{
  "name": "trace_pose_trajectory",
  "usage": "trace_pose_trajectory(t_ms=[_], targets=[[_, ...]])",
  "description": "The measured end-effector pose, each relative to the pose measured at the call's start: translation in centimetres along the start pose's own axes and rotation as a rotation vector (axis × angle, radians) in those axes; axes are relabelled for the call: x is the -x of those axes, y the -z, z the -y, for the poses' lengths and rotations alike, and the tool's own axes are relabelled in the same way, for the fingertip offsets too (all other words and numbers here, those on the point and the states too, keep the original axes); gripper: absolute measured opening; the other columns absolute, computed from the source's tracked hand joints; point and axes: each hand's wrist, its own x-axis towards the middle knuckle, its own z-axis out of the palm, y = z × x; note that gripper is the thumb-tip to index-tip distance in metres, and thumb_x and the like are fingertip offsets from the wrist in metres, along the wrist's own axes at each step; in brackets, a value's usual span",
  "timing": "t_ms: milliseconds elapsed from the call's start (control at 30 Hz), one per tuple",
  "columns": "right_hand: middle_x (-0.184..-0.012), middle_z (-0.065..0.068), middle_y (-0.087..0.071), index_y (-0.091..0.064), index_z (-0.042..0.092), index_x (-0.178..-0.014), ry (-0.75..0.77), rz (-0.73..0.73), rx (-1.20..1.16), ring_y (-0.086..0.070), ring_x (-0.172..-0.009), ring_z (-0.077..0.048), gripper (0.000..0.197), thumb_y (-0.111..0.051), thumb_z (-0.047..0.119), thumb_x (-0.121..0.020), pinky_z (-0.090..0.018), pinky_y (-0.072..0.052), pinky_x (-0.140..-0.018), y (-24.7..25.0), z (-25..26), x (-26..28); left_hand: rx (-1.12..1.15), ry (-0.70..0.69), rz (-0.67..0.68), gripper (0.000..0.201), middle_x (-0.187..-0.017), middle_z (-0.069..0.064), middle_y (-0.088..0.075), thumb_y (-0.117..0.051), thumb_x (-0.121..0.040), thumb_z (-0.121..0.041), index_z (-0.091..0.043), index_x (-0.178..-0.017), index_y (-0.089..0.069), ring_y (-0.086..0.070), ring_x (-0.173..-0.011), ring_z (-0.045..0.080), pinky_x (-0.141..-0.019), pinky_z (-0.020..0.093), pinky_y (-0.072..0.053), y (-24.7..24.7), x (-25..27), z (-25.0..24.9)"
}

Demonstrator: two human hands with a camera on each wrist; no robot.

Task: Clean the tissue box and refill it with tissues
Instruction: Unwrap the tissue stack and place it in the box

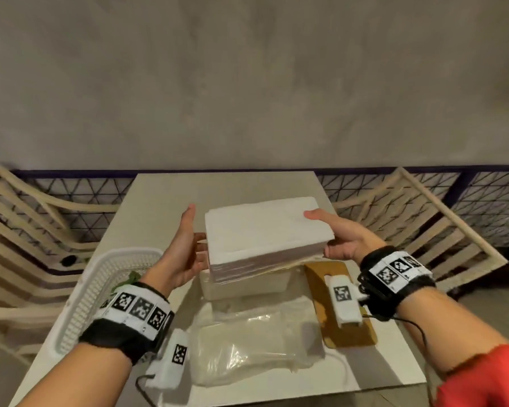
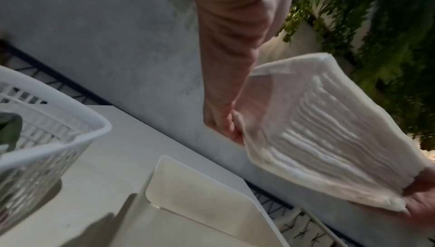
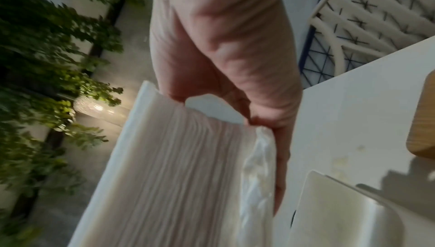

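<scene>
Between my two hands hangs the stack of tissues (image 1: 262,233), lifted clear of the table (image 1: 165,195) and tilted a little, right above the open tissue box (image 1: 244,284). My right hand (image 1: 343,240) pinches the far-right end, thumb lying on top and fingers curled underneath; my left hand (image 1: 185,254) is nearly flat and open, palm pressed to the stack's left end with the thumb pointing away from me, steadying more than gripping. To seat it well, I think I should level the stack first, line its long edges up with the box walls below my palms, then lower both ends together so no sheets fan out or catch on the rim. Squeezing lightly inward should keep the layers square. Nearer me than my wrists lies the clear plastic wrapper (image 1: 247,345); under my right wrist sits the wooden lid (image 1: 350,336), and just outside my left wrist stands a white basket (image 1: 80,295). I'd keep my fingers out from under as it drops in.
</scene>
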Motion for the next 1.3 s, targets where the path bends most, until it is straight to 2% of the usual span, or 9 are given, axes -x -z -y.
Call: trace_pose_trajectory(t_ms=[133,300,433,533,633,767,967,1133,1300], targets=[[-0.09,-0.015,-0.071,-0.061,0.009,-0.1,-0.018,-0.068,0.097,-0.067,-0.082,-0.029,0.028,-0.071,0.018,-0.075,-0.046,-0.059,-0.07,-1.1,0.3,-3.9,-0.14,-0.005,-0.097,0.063,-0.092,0.012,-0.068,-0.046,-0.077,-0.069,-0.012,-0.102,-0.059,-0.064,-0.078,0.025,-0.069,0.034,-0.05,0.3,-2.2,-2.0],[-0.085,-0.009,-0.058,-0.056,0.012,-0.091,-0.105,-0.124,0.307,-0.055,-0.073,-0.025,0.017,-0.064,0.026,-0.085,-0.037,-0.048,-0.064,-2.5,-0.4,-8.4,-0.299,0.043,-0.29,0.063,-0.104,0.016,-0.07,-0.07,-0.072,-0.035,0.002,-0.121,-0.053,-0.069,-0.088,0.028,-0.066,0.031,-0.052,2.1,-6.3,-1.5],[-0.083,-0.011,-0.057,-0.052,-0.002,-0.109,-0.072,-0.192,0.384,-0.057,-0.068,-0.026,0.038,-0.065,0.024,-0.085,-0.04,-0.052,-0.061,-2.4,-2.7,-11.1,-0.341,0.091,-0.357,0.074,-0.111,0.017,-0.065,-0.074,-0.058,-0.042,0.001,-0.114,-0.05,-0.065,-0.096,0.032,-0.084,0.042,-0.054,3.1,-8.3,1.3],[-0.093,-0.016,-0.061,-0.053,-0.009,-0.114,-0.026,-0.236,0.429,-0.06,-0.071,-0.028,0.047,-0.068,0.024,-0.082,-0.036,-0.054,-0.053,-1.9,-3.5,-12.4,-0.402,0.078,-0.422,0.061,-0.117,0.012,-0.058,-0.07,-0.07,-0.041,-0.011,-0.115,-0.042,-0.06,-0.102,0.03,-0.092,0.047,-0.05,2.9,-8.4,2.4],[-0.102,-0.018,-0.059,-0.055,-0.007,-0.109,-0.009,-0.262,0.479,-0.06,-0.076,-0.031,0.048,-0.071,0.028,-0.079,-0.036,-0.054,-0.055,-1.0,-3.6,-13.1,-0.495,0.067,-0.452,0.059,-0.115,0.009,-0.055,-0.065,-0.077,-0.042,-0.008,-0.119,-0.043,-0.056,-0.106,0.03,-0.095,0.046,-0.047,2.3,-8.3,2.5],[-0.087,-0.012,-0.057,-0.057,-0.005,-0.103,0.013,-0.298,0.507,-0.058,-0.074,-0.026,0.042,-0.071,0.027,-0.08,-0.046,-0.056,-0.075,-0.2,-3.9,-13.8,-0.494,0.05,-0.436,0.045,-0.112,0.013,-0.06,-0.064,-0.08,-0.035,-0.004,-0.109,-0.049,-0.059,-0.102,0.03,-0.092,0.043,-0.049,1.6,-8.4,2.9],[-0.063,-0.006,-0.048,-0.048,0.006,-0.065,0.009,-0.346,0.699,-0.048,-0.054,-0.02,0.037,-0.066,0.033,-0.083,-0.027,-0.044,-0.047,-0.3,-4.5,-14.3,-0.57,0.088,-0.435,0.03,-0.111,0.015,-0.064,-0.061,-0.084,-0.027,-0.004,-0.103,-0.056,-0.06,-0.101,0.031,-0.091,0.039,-0.049,1.1,-8.5,3.4],[-0.089,-0.011,-0.059,-0.056,0.0,-0.093,0.054,-0.296,0.854,-0.055,-0.078,-0.025,0.036,-0.067,0.033,-0.082,-0.028,-0.045,-0.064,0.2,-5.6,-15.3,-0.662,0.14,-0.421,0.037,-0.105,0.011,-0.055,-0.054,-0.089,-0.015,0.004,-0.121,-0.05,-0.054,-0.111,0.034,-0.085,0.032,-0.042,0.4,-8.5,4.0],[-0.092,-0.005,-0.05,-0.036,0.014,-0.093,0.19,-0.343,1.037,-0.048,-0.082,-0.023,0.041,-0.067,0.038,-0.081,-0.026,-0.033,-0.052,0.4,-6.9,-15.4,-0.753,0.161,-0.419,0.043,-0.114,0.02,-0.058,-0.042,-0.083,-0.001,0.004,-0.125,-0.046,-0.056,-0.102,0.033,-0.084,0.036,-0.047,0.3,-8.9,4.5]])
